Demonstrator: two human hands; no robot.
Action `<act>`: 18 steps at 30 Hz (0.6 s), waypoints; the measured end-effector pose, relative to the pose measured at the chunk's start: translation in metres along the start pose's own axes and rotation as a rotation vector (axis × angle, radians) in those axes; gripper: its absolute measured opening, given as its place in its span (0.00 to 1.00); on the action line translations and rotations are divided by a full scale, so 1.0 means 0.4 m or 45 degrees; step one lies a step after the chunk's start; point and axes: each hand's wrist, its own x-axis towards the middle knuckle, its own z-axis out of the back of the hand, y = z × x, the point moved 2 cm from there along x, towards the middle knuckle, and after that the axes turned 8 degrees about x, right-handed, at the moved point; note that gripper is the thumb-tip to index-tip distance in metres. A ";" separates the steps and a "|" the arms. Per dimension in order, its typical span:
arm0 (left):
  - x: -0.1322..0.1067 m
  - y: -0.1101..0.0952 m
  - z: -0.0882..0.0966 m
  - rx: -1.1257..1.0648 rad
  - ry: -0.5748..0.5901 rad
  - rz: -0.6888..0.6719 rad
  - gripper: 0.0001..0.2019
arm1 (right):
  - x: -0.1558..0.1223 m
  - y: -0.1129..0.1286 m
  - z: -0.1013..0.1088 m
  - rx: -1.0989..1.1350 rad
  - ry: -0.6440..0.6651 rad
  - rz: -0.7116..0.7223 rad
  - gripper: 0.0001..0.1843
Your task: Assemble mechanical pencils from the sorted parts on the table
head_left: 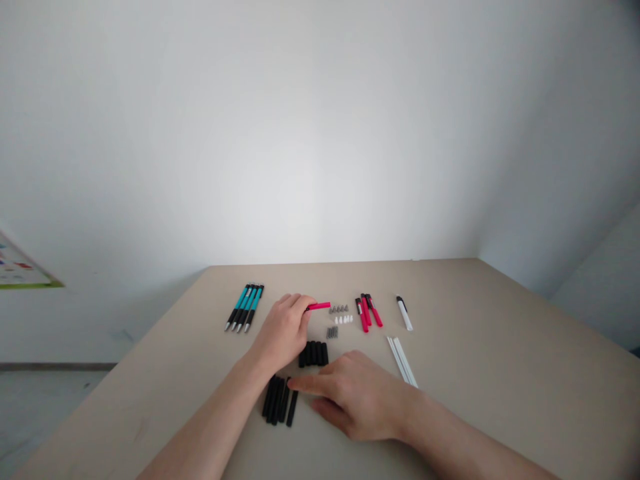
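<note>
My left hand (pixel 285 328) is closed around one end of a pink pen barrel (pixel 319 306), whose free end points right. My right hand (pixel 353 397) is low over the table. Its index finger is stretched out, its tip at the top of several long black tubes (pixel 275 400), and the thumb is apart with nothing visible between them. One black tube (pixel 293 408) lies slightly separate at the right of that group. Between my hands is a row of short black grips (pixel 314 353), partly hidden by my left hand.
Teal pens (pixel 245 308) lie at the left. Metal tips (pixel 339 309), white pieces (pixel 344 320) and springs (pixel 333 332) sit mid-table. Pink barrels (pixel 369 313), a white pen part with a black clip (pixel 405 313) and white refills (pixel 401 360) lie right. A wall (pixel 320 167) stands behind.
</note>
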 end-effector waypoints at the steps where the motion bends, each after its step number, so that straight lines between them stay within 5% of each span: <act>1: 0.000 0.000 0.000 -0.003 0.000 -0.002 0.09 | 0.000 0.000 -0.001 -0.010 0.009 -0.013 0.18; 6: 0.000 0.005 -0.002 -0.010 0.006 -0.002 0.10 | 0.000 -0.006 -0.001 0.002 -0.006 -0.027 0.22; 18: -0.001 0.004 -0.001 -0.010 0.006 -0.017 0.11 | -0.003 -0.016 -0.013 0.029 -0.025 -0.011 0.07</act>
